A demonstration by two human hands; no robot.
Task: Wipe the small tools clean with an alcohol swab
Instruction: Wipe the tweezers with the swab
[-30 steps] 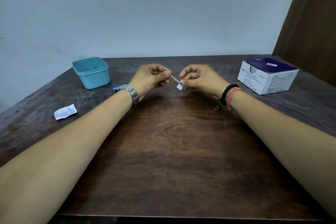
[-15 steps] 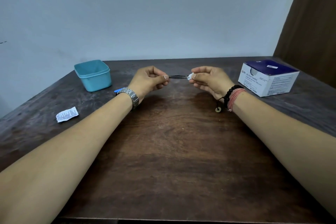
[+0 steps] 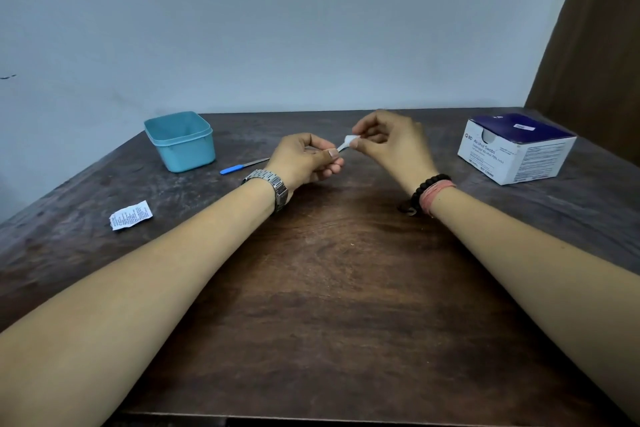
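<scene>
My left hand [image 3: 306, 159] pinches a thin metal tool [image 3: 342, 148] above the middle of the dark wooden table [image 3: 329, 305]; most of the tool is hidden in my fingers. Only a short tip shows, pointing up and to the right. My right hand [image 3: 391, 146] holds a small white alcohol swab [image 3: 351, 140] folded around that tip. A second tool with a blue handle [image 3: 232, 169] lies flat on the table left of my left wrist.
A teal plastic tub [image 3: 180, 142] stands at the back left. A torn white swab wrapper [image 3: 131, 215] lies on the left side. A blue and white box of alcohol swabs [image 3: 512, 149] sits at the back right. The wall runs behind the table.
The tool was level between my hands; its tip now tilts up to the right. My right hand has risen and come closer to my left, with the swab still on the tip.
</scene>
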